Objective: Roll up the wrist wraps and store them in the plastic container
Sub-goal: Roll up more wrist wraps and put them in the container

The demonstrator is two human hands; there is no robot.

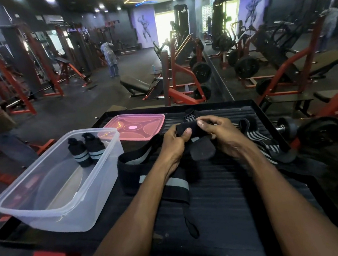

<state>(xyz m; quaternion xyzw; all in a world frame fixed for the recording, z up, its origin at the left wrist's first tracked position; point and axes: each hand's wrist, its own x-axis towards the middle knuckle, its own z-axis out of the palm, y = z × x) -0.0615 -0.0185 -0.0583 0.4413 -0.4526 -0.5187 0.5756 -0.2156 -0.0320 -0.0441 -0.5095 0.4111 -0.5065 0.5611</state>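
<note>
So we're holding one black wrist wrap (187, 129) up between both hands over the ribbed black platform (223, 195). Our left hand (175, 143) is curling round its left end, thumb pressing on top, and our right hand (219, 135) is pinching the right end with thumb and fingertips. The wrap's wide end is flopping down between the two hands, so we're gripping the thing, nothing open here.

Handling-wise, we're guessing it's light, soft woven elastic: floppy, not slippery, nothing to break. It's probably wanting to spring loose once rolled, so we'd be keeping the roll tight by holding at the very end, thumbs on top, and feeding the rest in from below.

Another black wrap with a grey stripe (158, 177) is lying unrolled on the platform right under our left forearm, its thin loop trailing toward the near edge. A striped wrap (263, 141) is sprawling off to the right, past our right hand, with another bit of striped fabric showing just beyond our fingers.

The clear plastic container (53, 202) is sitting on the left of the platform, well within reach of the left hand, and two rolled wraps (87, 151) are already standing in its far corner. Its pink lid (134, 127) is lying flat just beyond it, off the box.

So we're reckoning we're about at the start of rolling this third one.
</note>
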